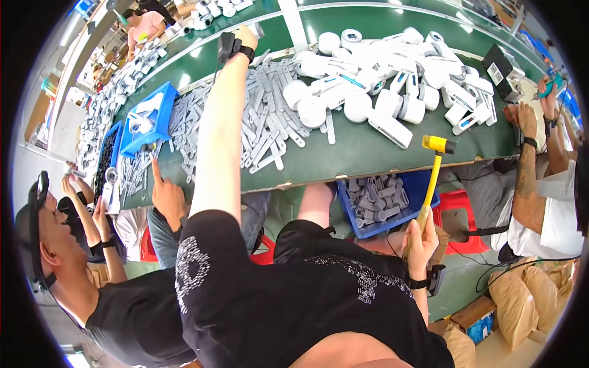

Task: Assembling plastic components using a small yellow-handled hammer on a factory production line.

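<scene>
a green workbench [331, 161] bends across the upper frame, its near edge chipped in places, with a pale metal post [293, 23] rising at top centre and more work lines behind at upper left. the wearer's black t-shirt [282, 313] fills the lower middle; a co-worker [135, 319] in black sits at lower left. white round-headed devices [362, 107] lie heaped in disorder at upper right, and grey strips [267, 104] spread at upper centre-left, pointing every way. brown paper bags [518, 300] slump at lower right. under the bench edge, right of centre, a blue crate [372, 229] holds grey parts, with a red stool [457, 199] beside it. the yellow mallet [431, 178] stands right of centre, handle near upright and tipped slightly right at its top; the head is uppermost and lies crosswise, yellow end left, black end right. the right hand [421, 245] is wrapped around its lower handle. the left hand [247, 38], top centre, is at a pale rounded piece [257, 29]; whether its fingers grip it i cannot tell. a black box [508, 61] at upper right bears a white label [495, 72], its print too small to make out.
</scene>
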`<state>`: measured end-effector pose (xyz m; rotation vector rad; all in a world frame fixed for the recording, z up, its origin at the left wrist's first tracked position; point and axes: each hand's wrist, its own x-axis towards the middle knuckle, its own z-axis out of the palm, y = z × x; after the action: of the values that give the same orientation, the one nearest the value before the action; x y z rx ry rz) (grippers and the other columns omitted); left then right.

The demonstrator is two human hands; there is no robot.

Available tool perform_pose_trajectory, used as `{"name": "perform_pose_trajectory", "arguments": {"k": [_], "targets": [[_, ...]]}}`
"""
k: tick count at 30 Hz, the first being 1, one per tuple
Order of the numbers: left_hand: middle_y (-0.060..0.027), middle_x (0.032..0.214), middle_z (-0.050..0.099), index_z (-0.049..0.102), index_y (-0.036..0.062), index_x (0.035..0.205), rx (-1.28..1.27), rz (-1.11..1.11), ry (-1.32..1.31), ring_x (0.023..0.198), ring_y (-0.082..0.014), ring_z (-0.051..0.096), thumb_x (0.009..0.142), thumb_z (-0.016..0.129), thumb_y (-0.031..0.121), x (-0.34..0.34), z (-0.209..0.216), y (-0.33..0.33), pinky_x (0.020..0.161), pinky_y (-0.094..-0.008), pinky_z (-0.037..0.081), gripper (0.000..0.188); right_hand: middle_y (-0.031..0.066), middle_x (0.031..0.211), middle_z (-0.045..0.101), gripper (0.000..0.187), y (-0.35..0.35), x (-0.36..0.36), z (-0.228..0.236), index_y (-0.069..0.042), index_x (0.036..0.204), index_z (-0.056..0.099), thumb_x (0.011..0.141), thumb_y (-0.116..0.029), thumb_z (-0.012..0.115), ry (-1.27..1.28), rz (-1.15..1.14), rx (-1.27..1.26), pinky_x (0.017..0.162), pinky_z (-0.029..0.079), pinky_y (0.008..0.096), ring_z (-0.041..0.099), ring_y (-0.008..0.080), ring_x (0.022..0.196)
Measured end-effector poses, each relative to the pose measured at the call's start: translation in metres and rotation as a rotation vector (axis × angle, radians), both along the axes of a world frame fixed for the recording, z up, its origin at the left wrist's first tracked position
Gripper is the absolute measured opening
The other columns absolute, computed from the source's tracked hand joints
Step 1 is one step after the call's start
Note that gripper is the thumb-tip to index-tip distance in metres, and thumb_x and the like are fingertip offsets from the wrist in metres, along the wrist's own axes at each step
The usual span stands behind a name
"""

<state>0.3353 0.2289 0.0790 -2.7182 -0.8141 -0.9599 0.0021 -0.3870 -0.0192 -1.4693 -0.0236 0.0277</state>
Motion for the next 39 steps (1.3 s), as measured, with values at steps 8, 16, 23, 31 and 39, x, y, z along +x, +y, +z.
{"name": "perform_pose_trajectory", "arguments": {"k": [8,16,23,31,39], "targets": [[-0.018,0.104,0.063,0.066,0.0142,0.111,0.039,-0.241,0.037,0.09,-0.0367,0.064,0.075,0.066,0.017,-0.003,-0.005,-0.133,0.079,-0.0456,0.052,0.036,0.0039,0.079,0.055,0.051,0.003,0.015,-0.001,-0.003,0.144,0.038,0.095,-0.001,0.052,0.028,-0.062,0.072,0.043,0.04,0.0188,0.047,0.0063,0.052],[-0.0134,0.101,0.065,0.066,0.0131,0.109,-0.007,-0.936,0.382,0.092,-0.0323,0.064,0.077,0.058,0.009,-0.099,0.002,-0.269,0.077,-0.042,0.052,0.033,0.0044,0.078,0.055,0.052,-0.004,0.007,-0.001,-0.001,0.144,0.037,0.094,0.0,0.052,0.008,0.024,0.08,0.043,0.04,0.0191,0.047,0.0072,0.05],[-0.0172,0.096,0.065,0.059,0.0068,0.114,-0.032,-0.909,0.248,0.089,-0.0344,0.065,0.083,0.063,0.01,-0.092,-0.009,-0.254,0.075,-0.0421,0.052,0.032,0.0039,0.076,0.055,0.051,-0.021,-0.02,-0.007,-0.001,0.143,0.037,0.094,-0.001,0.052,0.029,0.026,0.071,0.042,0.039,0.0195,0.046,0.0065,0.047],[-0.0152,0.12,0.061,0.061,0.007,0.115,-0.243,-1.239,-0.272,0.114,-0.0327,0.056,0.072,0.048,-0.015,-0.198,0.02,-0.287,0.096,-0.0365,0.045,0.05,0.0034,0.075,0.055,0.05,-0.03,-0.039,-0.002,-0.002,0.144,0.037,0.096,-0.005,0.052,0.011,-0.009,0.065,0.043,0.038,0.0186,0.047,0.0067,0.049],[-0.0127,0.129,0.054,0.059,0.0071,0.113,-0.813,-1.342,0.044,0.116,-0.0305,0.052,0.069,0.063,-0.002,-0.28,-0.066,-0.315,0.097,-0.0352,0.046,0.045,0.0039,0.075,0.053,0.051,-0.022,-0.05,0.003,-0.004,0.144,0.037,0.096,-0.001,0.052,-0.002,0.048,0.001,0.04,0.039,0.02,0.046,0.0078,0.047]]}}
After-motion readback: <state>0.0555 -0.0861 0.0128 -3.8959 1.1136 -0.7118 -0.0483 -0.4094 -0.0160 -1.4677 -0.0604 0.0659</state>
